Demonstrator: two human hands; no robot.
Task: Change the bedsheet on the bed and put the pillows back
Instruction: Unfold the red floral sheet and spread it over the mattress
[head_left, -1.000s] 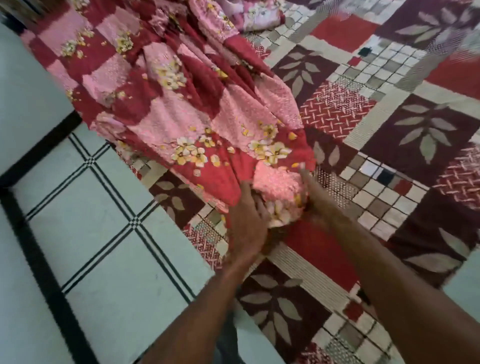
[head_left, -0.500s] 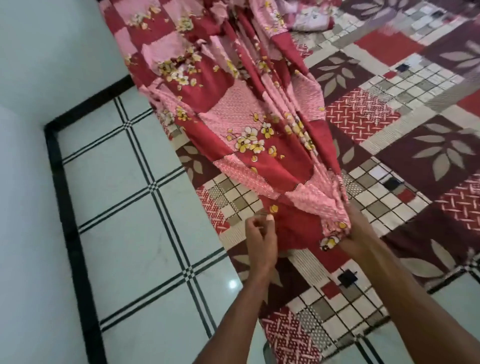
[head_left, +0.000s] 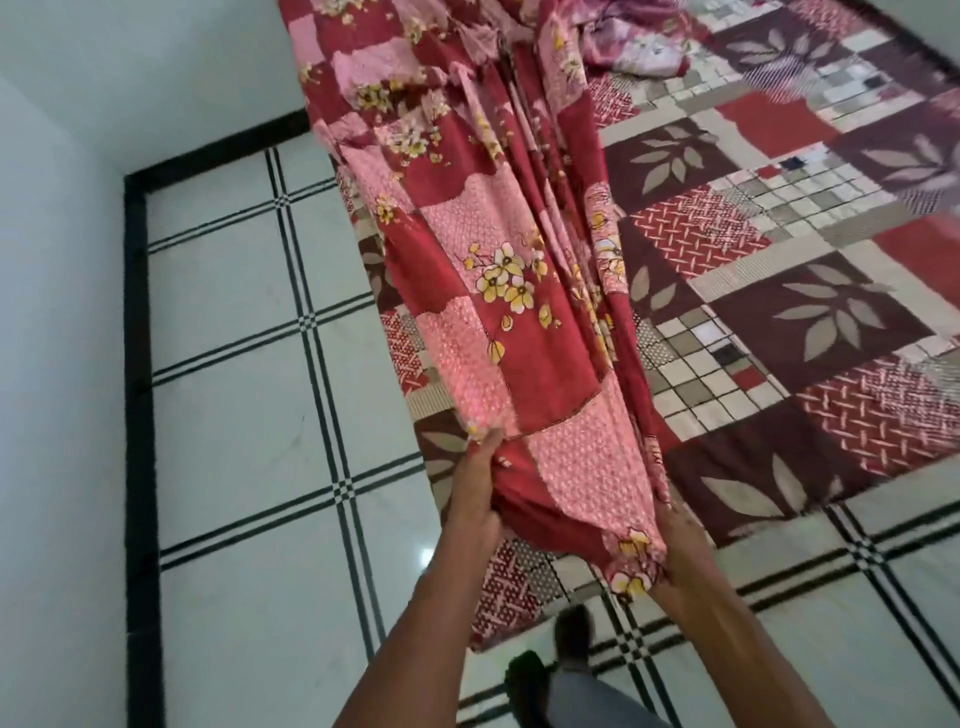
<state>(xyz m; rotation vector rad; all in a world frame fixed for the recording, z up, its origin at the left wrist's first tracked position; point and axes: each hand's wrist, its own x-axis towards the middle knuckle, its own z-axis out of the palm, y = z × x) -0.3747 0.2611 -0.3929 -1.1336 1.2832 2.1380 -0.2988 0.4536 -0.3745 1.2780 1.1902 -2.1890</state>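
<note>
Hands (head_left: 475, 499) (head_left: 680, 540) gripping pleated floral bedsheet (head_left: 498, 291)

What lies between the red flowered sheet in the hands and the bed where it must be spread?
The patchwork sheet already covers the bed under the red flowered sheet, which the left hand and right hand grip. A crumpled pink cloth lies further up.

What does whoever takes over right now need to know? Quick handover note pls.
Left hand: grips the near edge of the red floral sheet.
Right hand: grips the bunched end of the same sheet.
Sheet: gathered in folds, stretched from the hands across the bed's left side, not spread.
Bed: covered by the brown patchwork sheet; a crumpled pinkish cloth lies at the far end.
Done: floral sheet picked up.
Left: spread and settle it, put the pillows back; no pillows are clearly in view.
</note>
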